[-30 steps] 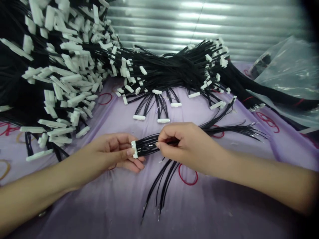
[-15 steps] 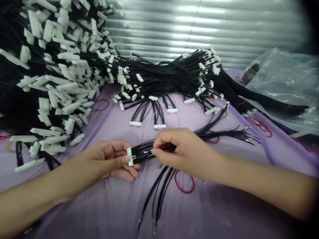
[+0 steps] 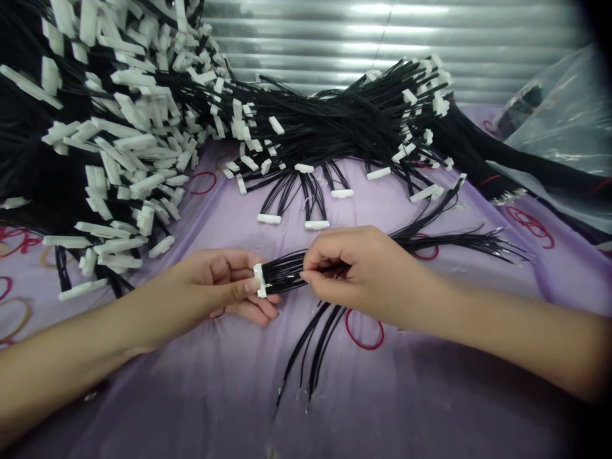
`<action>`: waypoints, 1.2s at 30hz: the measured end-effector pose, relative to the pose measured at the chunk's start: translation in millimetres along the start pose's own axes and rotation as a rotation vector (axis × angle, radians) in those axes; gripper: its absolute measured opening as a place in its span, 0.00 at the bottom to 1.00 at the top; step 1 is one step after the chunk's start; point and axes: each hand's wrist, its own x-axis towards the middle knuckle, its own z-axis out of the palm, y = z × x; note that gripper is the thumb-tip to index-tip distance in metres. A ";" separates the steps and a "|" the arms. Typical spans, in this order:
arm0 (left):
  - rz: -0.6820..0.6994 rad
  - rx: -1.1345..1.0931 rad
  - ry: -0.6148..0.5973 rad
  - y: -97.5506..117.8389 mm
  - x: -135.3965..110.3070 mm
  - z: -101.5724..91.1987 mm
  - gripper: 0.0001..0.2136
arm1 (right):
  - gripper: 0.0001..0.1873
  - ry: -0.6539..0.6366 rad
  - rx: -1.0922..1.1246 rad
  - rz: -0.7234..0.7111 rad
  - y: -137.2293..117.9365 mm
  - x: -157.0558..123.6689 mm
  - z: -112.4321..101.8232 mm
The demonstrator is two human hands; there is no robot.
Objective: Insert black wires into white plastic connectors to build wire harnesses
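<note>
- half a second ago the whole scene stood lower in the view; now it has shifted upward and a little to the right, hands included. did the hands also change their hold?
- no, i see the same hold. the left hand is partly closed, with the thumb pressing the white connector against the fingers, and the lower fingers are loosely curled.
- and the right hand?
- its thumb and forefinger are pinched together on black wires, but how many of them, i cannot tell.
- where exactly is the connector?
- it is at the left fingertips, above the counter, which has a purple cover. the wires go from it to the right, under the right hand. one small metal tip shows just beside the right fingertips, apart from the connector.
- what happens with the wires after the hand?
- some fan out to the right with metal ends, and other loose wires extend below the hand, near a red band.
- and around them?
- a heap of white connectors at the left, a bundle of finished-looking cables behind, and a clear plastic bag at the right.
</note>
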 end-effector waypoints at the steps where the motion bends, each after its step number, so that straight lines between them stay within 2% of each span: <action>1: 0.004 0.002 0.000 0.4 -0.1 0.3 0.07 | 0.05 0.013 -0.026 -0.025 -0.1 -0.1 0.4; 15: 0.032 0.022 0.027 2.6 -0.5 4.3 0.05 | 0.04 0.105 -0.128 -0.151 -4.9 -4.3 7.5; 20: 0.017 0.032 0.008 0.3 -1.0 2.4 0.05 | 0.05 0.080 -0.136 -0.130 -4.2 -3.8 17.8; 25: 0.060 0.039 -0.003 -3.7 0.3 1.6 0.06 | 0.06 0.087 -0.098 -0.119 -1.9 0.5 25.4; 32: 0.057 0.006 -0.003 -9.6 1.6 2.0 0.06 | 0.07 0.051 -0.123 -0.210 4.9 1.5 23.4; 36: 0.029 0.013 0.007 -11.3 4.4 -3.7 0.06 | 0.06 0.055 -0.059 -0.291 7.4 -1.9 23.0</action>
